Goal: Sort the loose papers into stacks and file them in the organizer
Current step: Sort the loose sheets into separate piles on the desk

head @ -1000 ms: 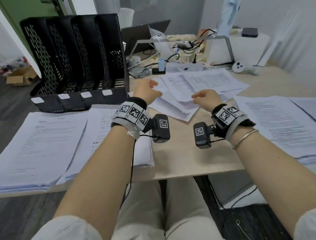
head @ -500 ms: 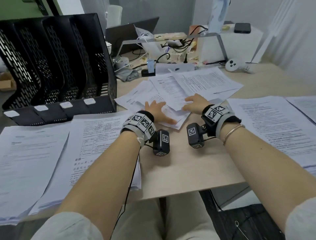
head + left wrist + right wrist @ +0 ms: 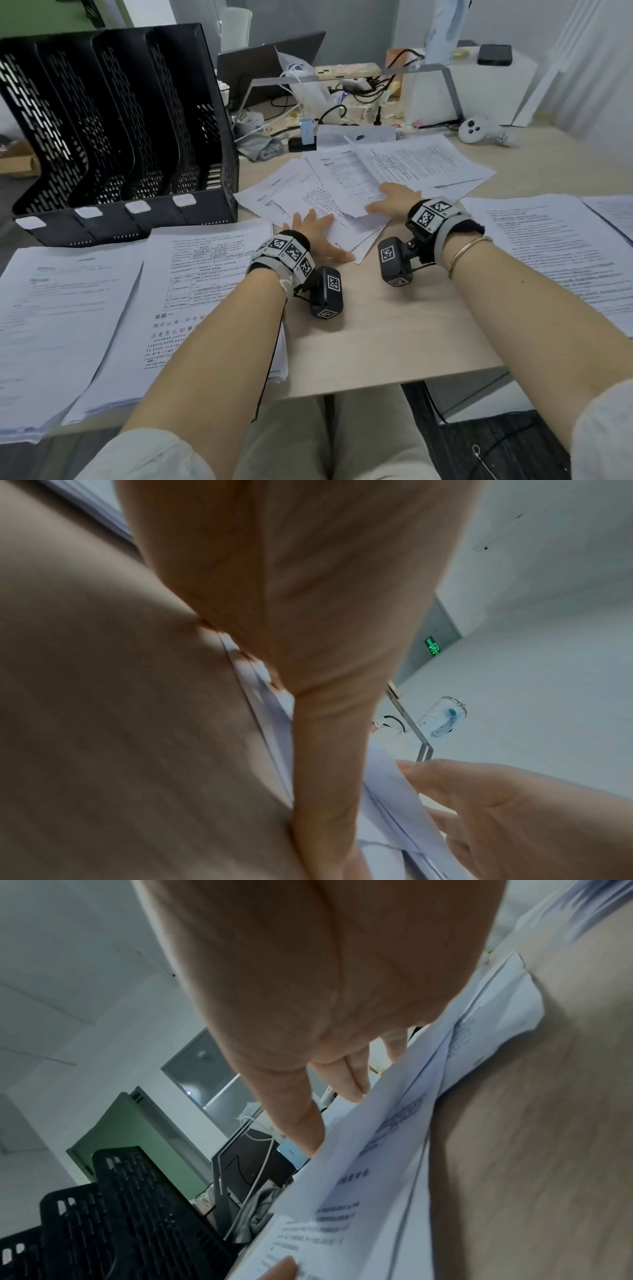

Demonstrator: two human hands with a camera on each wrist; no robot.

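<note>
left hand [image 3: 317,233] flat on papers [image 3: 342,192] | right hand [image 3: 390,200] flat on top sheet | pile under both hands, organizer [image 3: 113,137] far-left, left hand nearer

A dark laptop [image 3: 270,73] is standing open at the back of the table [image 3: 383,335], behind a tangle of cables [image 3: 329,113] — a grey cloth [image 3: 260,147] is lying crumpled beside them. A white controller [image 3: 474,129] is resting far right — near a white box [image 3: 469,85].
</note>
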